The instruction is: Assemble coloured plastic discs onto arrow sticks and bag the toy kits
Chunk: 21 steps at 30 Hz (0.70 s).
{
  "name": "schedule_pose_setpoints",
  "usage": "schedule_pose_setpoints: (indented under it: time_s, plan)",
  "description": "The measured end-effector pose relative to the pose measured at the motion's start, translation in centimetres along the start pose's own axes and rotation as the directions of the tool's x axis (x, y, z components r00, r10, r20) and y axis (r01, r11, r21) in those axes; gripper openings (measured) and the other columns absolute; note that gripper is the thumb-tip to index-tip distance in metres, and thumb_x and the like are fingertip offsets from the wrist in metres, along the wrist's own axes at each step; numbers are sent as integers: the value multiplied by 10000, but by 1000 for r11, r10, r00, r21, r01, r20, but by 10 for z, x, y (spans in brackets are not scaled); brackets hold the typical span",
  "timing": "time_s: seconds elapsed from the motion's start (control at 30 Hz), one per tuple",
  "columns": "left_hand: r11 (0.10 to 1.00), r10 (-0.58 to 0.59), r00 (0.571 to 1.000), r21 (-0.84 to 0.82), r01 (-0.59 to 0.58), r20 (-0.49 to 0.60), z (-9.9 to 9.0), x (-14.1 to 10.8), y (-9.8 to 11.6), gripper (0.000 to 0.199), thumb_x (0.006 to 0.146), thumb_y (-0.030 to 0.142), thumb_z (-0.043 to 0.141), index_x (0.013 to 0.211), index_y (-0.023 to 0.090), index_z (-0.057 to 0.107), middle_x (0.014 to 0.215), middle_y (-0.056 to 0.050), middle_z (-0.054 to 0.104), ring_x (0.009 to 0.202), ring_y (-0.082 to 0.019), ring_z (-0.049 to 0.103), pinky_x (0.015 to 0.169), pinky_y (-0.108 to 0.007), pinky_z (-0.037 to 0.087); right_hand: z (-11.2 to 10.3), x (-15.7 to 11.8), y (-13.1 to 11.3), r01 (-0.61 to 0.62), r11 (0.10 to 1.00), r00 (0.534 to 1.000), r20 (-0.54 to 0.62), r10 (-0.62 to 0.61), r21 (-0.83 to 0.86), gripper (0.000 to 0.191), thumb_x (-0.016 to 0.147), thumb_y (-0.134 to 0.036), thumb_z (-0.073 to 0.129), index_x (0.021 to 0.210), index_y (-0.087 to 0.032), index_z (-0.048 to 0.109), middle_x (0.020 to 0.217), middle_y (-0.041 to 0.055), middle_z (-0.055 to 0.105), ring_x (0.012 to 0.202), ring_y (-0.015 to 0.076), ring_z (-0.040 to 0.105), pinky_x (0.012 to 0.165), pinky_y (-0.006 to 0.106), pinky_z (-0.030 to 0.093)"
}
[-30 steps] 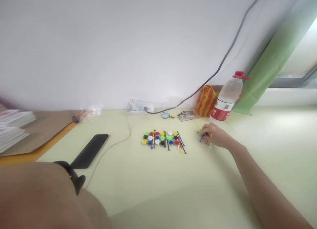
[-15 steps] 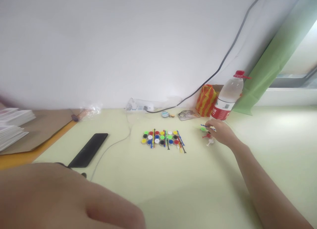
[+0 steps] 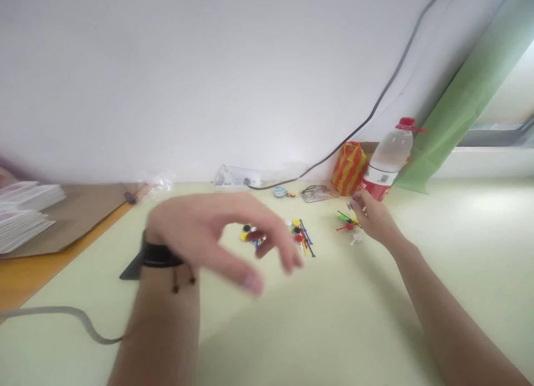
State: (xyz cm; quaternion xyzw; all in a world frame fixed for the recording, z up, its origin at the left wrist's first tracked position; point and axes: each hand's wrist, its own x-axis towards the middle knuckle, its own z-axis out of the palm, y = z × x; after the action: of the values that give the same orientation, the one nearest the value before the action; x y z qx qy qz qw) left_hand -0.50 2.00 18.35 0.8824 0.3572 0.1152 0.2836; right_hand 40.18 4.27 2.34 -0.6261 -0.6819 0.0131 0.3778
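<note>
My left hand point(image 3: 225, 230) hovers over the table with its fingers apart and nothing in them; a dark band circles the wrist. It hides much of the group of coloured discs point(image 3: 297, 238) and thin coloured sticks point(image 3: 306, 233). My right hand point(image 3: 372, 213) is beside the bottle, thumb and fingers pinched around something small that looks purple. Just left of and below those fingers lie a green disc point(image 3: 342, 217), a red piece point(image 3: 345, 228), a white piece point(image 3: 355, 239) and a dark stick.
A water bottle point(image 3: 386, 163) and a striped red-yellow bag point(image 3: 349, 168) stand at the back right. Against the wall is a power strip point(image 3: 237, 177) with a cable. Stacked cards point(image 3: 25, 216) lie on cardboard point(image 3: 89, 208) at left, and a phone point(image 3: 131, 269) is partly hidden.
My left hand has moved up and right from the lower left, over the discs. My right hand has shifted slightly, and a dark stick now lies by the pieces where a blue one was at its fingers.
</note>
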Motion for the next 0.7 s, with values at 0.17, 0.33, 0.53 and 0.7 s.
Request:
schedule_pose_setpoints:
  time_s: [0.17, 0.33, 0.53, 0.7]
  plan:
    - [972, 229, 973, -53, -229, -4, 28, 70, 14, 332, 925, 461, 662, 1176, 248, 712, 1189, -62, 725, 928, -191, 694, 742, -292, 556, 22, -6, -37, -156, 842, 988, 100, 122, 517, 370, 933, -613, 572, 943, -251, 498, 750, 21, 648, 681, 198, 610, 599, 311, 465]
    - [962, 248, 946, -61, -265, -208, 107, 123, -15, 419, 942, 355, 638, 1345, 245, 610, 1302, -78, 679, 1046, -225, 663, 878, -346, 544, 34, -15, -73, -353, 618, 935, 289, 205, 702, 425, 864, -645, 659, 948, -250, 527, 662, -20, 625, 593, 155, 554, 561, 283, 423]
    - [948, 292, 910, -34, -316, -295, 142, 137, -24, 329, 955, 265, 584, 1275, 233, 650, 1217, -67, 705, 980, -216, 653, 880, -352, 530, 38, -18, -80, -454, 441, 891, 396, 222, 774, 376, 803, -526, 745, 951, -240, 553, 720, -18, 643, 653, 160, 593, 685, 328, 477]
    - [937, 308, 901, -67, -343, -305, 141, 138, -23, 218, 928, 198, 555, 1097, 197, 693, 989, -48, 733, 820, -179, 650, 753, -299, 517, 36, -18, -78, -504, 326, 864, 473, 174, 800, 302, 760, -364, 759, 934, -234, 548, 683, -34, 613, 656, 150, 561, 711, 321, 468]
